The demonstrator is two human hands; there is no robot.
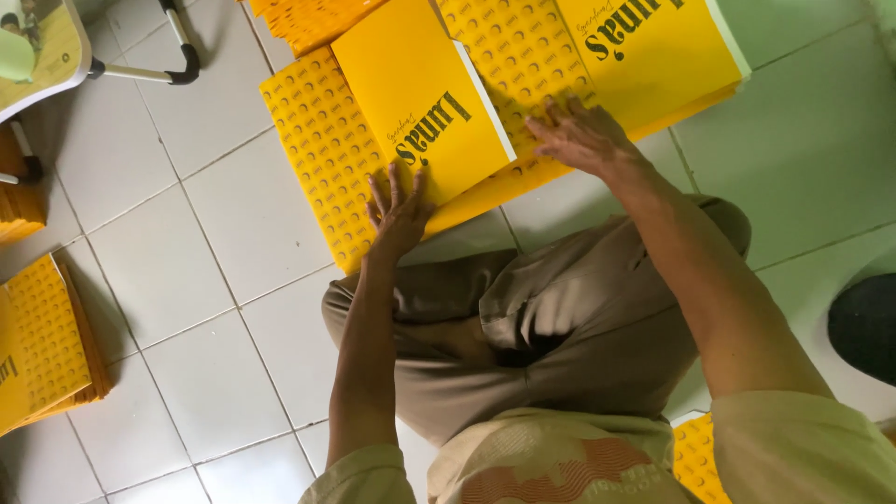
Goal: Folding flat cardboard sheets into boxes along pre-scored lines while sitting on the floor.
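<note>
Yellow book (420, 98) lies flat, long axis toward left hand (399, 213).

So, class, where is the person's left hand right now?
In the head view, the left hand lies left of centre, fingers spread across the near edge of a yellow book on the patterned sheet.

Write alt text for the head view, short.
Seen from above, a seated person presses the left hand and right hand flat on yellow printed cover sheets spread on a white tiled floor. More yellow stacks lie at the left.

Yellow book (425, 103), dotted yellow sheets (322, 159), white tiles (177, 308)
</note>
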